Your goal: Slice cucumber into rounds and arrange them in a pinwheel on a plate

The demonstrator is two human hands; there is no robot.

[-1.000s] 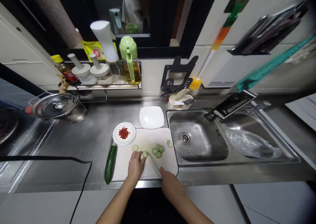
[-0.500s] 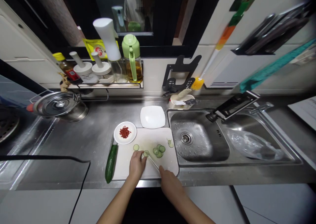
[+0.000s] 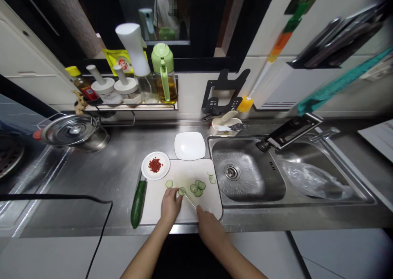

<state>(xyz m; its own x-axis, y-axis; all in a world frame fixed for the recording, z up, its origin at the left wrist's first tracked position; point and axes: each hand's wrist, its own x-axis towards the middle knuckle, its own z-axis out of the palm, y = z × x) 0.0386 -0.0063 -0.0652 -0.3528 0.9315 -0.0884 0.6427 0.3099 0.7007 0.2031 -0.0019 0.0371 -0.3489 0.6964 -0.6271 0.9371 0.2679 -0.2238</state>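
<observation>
Left grip, red bits on plate.

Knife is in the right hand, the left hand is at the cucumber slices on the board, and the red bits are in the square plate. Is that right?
Not quite: the red bits are on the round plate, not the square one; the head view shows it. The rest holds.

The scene is seen in a single view, taken from head height above the near edge of the desk and faced forward and steeply down. The cutting board is placed low, near the middle; the window beyond it and the sink to its right are also covered.
</observation>
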